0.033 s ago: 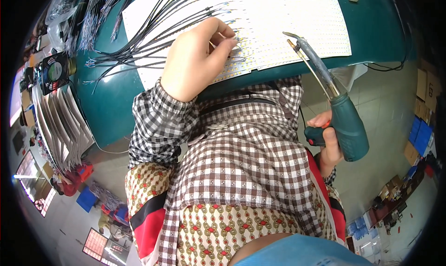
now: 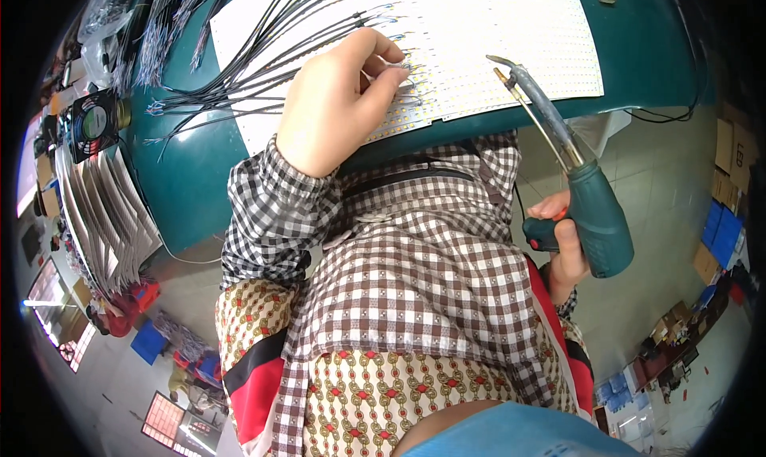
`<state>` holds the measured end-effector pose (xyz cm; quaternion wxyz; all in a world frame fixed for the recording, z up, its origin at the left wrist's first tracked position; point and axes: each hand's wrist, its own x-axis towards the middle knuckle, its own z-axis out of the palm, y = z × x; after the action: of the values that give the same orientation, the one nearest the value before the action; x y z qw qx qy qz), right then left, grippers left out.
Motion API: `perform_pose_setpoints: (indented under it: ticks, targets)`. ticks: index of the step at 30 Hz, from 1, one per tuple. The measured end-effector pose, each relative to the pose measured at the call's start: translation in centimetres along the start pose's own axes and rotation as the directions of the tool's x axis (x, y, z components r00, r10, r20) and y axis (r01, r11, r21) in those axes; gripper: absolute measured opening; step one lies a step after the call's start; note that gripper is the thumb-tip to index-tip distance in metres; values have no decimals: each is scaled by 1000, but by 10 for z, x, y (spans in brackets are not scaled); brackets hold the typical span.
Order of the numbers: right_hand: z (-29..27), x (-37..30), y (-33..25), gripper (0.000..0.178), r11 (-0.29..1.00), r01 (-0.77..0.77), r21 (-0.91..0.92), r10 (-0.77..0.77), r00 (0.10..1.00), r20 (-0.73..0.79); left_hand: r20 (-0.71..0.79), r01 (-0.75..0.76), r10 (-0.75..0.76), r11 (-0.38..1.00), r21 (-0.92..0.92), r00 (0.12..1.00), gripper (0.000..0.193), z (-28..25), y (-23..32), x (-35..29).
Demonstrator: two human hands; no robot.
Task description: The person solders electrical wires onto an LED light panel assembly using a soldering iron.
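My left hand rests over a white LED board, thumb and fingers pinched on a thin wire whose tip shows at the fingertips. Black cables run across the board from the left, and their thin coloured ends lie in a row along the LED strips. Lower right, my right hand grips the handle of a green soldering gun. The gun's metal tip points up and left, over the board and apart from my left hand. Part of my right hand is hidden behind the gun.
The board lies on a green table. Bundles of loose wires sit at the back left. A small black fan and a stack of white sheets stand at the left edge. Cardboard boxes are at the far right.
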<state>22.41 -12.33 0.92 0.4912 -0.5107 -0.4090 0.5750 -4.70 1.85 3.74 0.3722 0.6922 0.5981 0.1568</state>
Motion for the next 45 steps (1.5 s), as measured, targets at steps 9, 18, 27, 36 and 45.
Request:
perform_pose_setpoints:
  ticks: [9, 18, 27, 36, 45]
  targets:
    - [3, 2, -4, 34, 1000, 9, -4, -9, 1000, -8, 11, -343, 351, 906, 249, 936, 11, -3, 8, -6]
    - [4, -1, -7, 34, 1000, 6, -10, -7, 998, -66, 0, -217, 223, 952, 213, 975, 9, 1, 4, 1]
    - [2, -2, -15, 33, 997, -7, -72, 2, 998, -69, -86, -252, 275, 943, 217, 958, 8, 19, 10, 2]
    - [7, -4, -29, 39, 985, -122, -121, 116, 992, -50, -54, -86, 90, 994, 74, 994, 9, 26, 5, -1]
    - [2, -9, -19, 38, 985, -91, -147, 90, 996, -18, -44, -49, 52, 996, 69, 998, 8, 29, 9, 3]
